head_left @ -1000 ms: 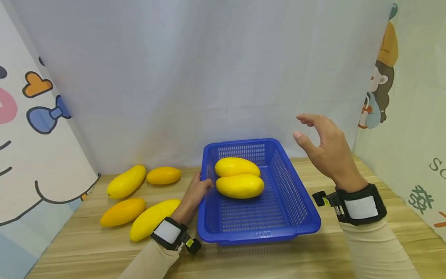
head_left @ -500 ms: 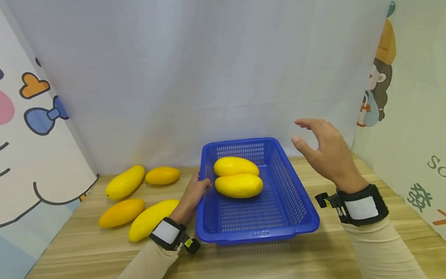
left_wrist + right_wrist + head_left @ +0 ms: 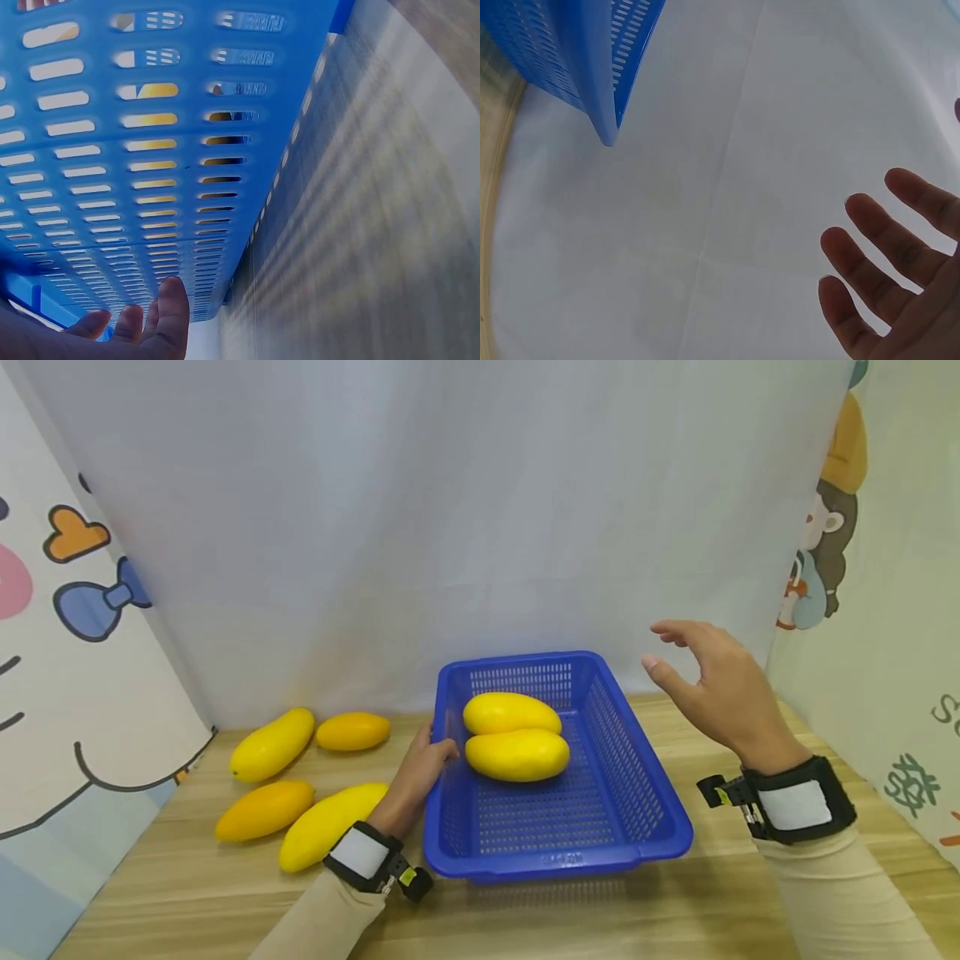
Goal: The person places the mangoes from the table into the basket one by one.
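Note:
A blue plastic basket [image 3: 557, 862] with slotted walls stands in the middle of the head view. Two yellow mangoes [image 3: 517, 755] lie side by side in its left part. My left hand [image 3: 417, 777] grips the basket's left rim, thumb over the top and fingers on the outer side. In the left wrist view, those fingers [image 3: 173, 319] show against the slotted blue wall [image 3: 187, 169], and yellow shows through the slots. Off to the basket's right, my right hand [image 3: 720, 693] hovers in the air with relaxed, spread fingers and nothing in it.
Left of the basket on the wooden table [image 3: 187, 893] lie several more mangoes, among them a large yellow one [image 3: 330, 827] beside my left wrist and an orange-yellow one [image 3: 266, 811]. A white cloth [image 3: 480, 527] hangs behind, with printed panels on both sides.
My right hand has shifted slightly to the right and down, away from the basket. My left hand keeps its hold on the rim, and the mangoes lie as before.

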`<state>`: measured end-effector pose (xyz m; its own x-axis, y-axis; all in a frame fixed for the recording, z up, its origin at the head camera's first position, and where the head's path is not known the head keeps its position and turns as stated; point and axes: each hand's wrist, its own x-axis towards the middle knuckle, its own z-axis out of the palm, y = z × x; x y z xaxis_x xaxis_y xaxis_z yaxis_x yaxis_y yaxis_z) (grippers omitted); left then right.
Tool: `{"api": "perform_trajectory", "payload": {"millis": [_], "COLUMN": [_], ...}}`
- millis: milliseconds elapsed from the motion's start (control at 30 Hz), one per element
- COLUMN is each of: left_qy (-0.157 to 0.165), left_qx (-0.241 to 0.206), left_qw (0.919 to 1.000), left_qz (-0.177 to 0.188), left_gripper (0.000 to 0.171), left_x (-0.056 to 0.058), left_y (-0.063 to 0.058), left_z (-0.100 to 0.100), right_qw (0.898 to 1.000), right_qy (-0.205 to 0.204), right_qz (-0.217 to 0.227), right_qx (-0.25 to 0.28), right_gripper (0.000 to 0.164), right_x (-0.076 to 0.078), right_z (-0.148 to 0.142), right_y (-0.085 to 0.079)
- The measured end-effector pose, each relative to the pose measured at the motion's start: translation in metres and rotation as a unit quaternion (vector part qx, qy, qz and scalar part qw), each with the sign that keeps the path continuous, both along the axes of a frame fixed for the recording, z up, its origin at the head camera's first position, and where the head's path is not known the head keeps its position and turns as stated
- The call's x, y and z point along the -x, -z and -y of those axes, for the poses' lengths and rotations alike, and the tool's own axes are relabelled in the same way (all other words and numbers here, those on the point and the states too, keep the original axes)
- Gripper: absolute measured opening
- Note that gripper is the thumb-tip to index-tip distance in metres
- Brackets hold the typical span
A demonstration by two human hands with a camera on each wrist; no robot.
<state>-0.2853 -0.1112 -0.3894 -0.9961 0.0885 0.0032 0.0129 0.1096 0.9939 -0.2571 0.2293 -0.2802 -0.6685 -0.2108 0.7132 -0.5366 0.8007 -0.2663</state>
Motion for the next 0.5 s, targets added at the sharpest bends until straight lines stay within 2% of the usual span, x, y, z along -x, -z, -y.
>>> {"api": "perform_trajectory", "payload": {"millis": [267, 367, 500], "left_qy": [0.000, 0.001, 0.004], "left_qx": [0.005, 0.007, 0.007], "left_qw": [1.0000, 1.0000, 1.0000], "left_qz": [-0.007, -0.004, -0.004], "left_gripper": [0.067, 0.068, 0.070], "left_x": [0.001, 0.001, 0.001], "left_y": [-0.001, 0.000, 0.001], "left_z": [0.001, 0.001, 0.001], "right_qw": [1.000, 0.999, 0.993], "right_qy": [0.004, 0.008, 0.026], "right_qz": [0.009, 0.044, 0.116], "right_qx": [-0.001, 0.012, 0.014], "right_gripper": [0.046, 0.048, 0.054], "right_x": [0.006, 0.012, 0.024], "right_z": [-0.001, -0.006, -0.013], "right_y": [0.002, 0.009, 0.022]}}
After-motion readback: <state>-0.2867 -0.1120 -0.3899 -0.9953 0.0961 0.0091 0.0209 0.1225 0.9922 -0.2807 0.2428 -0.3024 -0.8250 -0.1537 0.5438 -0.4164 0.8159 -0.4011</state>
